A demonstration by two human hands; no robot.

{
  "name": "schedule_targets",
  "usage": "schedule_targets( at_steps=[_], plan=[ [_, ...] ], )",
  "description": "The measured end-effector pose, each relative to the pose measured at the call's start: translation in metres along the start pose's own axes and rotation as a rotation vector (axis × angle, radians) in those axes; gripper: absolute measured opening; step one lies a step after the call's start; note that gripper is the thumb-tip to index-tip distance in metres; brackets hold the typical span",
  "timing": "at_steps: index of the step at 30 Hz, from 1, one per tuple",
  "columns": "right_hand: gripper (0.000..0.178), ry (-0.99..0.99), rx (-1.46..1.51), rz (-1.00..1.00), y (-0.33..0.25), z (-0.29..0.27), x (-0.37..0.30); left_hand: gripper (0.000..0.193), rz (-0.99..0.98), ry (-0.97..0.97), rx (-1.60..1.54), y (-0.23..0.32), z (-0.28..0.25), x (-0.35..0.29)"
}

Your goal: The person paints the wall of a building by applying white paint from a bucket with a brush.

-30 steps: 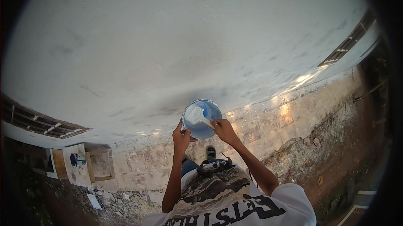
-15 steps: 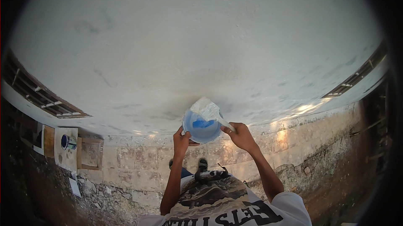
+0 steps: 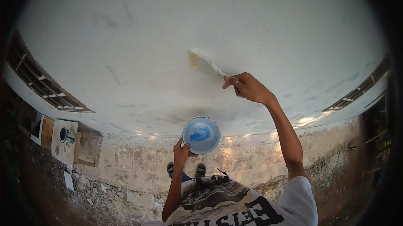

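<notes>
Head view: pale wall (image 3: 201, 20) seen beyond blue bucket (image 3: 215, 142). Bucket gripped at its left side by fingers of left hand (image 3: 181, 152); above bucket, wide brush (image 3: 208, 63) held at the wall by fingers of right hand (image 3: 248, 87).

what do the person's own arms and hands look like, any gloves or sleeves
The left hand and right hand are bare, with no gloves or wristbands showing. The forearms are uncovered too. The right sleeve is short, white and loose, ending above the elbow; little of the left one shows.
</notes>
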State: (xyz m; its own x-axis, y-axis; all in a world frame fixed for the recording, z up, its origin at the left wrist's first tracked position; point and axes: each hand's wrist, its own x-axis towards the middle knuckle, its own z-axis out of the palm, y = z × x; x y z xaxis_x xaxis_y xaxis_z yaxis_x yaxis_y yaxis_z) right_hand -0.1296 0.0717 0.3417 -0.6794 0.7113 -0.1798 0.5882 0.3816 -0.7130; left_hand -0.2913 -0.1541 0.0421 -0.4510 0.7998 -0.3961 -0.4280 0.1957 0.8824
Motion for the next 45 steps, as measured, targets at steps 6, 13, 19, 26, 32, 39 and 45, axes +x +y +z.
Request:
schedule_targets(
  at_steps=[6, 13, 19, 26, 32, 39, 45],
  plan=[
    [0.037, 0.349, -0.085, -0.021, 0.033, -0.024, -0.037, 0.053, 0.031, 0.001, -0.02, 0.01, -0.005, -0.002],
    [0.032, 0.489, -0.237, -0.2, 0.013, 0.012, -0.04, 0.054, 0.028, 0.055, -0.057, 0.01, -0.014, -0.005],
    [0.018, 0.628, -0.542, -0.391, -0.01, 0.035, 0.003, 0.055, 0.035, 0.021, -0.036, 0.011, -0.012, -0.004],
    [0.016, 0.813, -0.471, -0.208, 0.041, -0.003, -0.056, 0.054, 0.017, 0.049, -0.084, 0.009, -0.02, -0.009],
    [0.018, 0.694, -0.473, -0.406, 0.02, 0.011, -0.029, 0.053, 0.02, -0.016, -0.026, 0.005, -0.013, -0.003],
    [0.025, 0.866, -0.507, -0.247, 0.05, -0.036, -0.048, 0.054, 0.016, -0.068, -0.032, 0.005, -0.005, -0.003],
    [0.023, 0.876, -0.438, -0.251, 0.065, -0.039, -0.079, 0.051, 0.017, -0.078, -0.019, 0.007, -0.003, -0.01]
  ],
)
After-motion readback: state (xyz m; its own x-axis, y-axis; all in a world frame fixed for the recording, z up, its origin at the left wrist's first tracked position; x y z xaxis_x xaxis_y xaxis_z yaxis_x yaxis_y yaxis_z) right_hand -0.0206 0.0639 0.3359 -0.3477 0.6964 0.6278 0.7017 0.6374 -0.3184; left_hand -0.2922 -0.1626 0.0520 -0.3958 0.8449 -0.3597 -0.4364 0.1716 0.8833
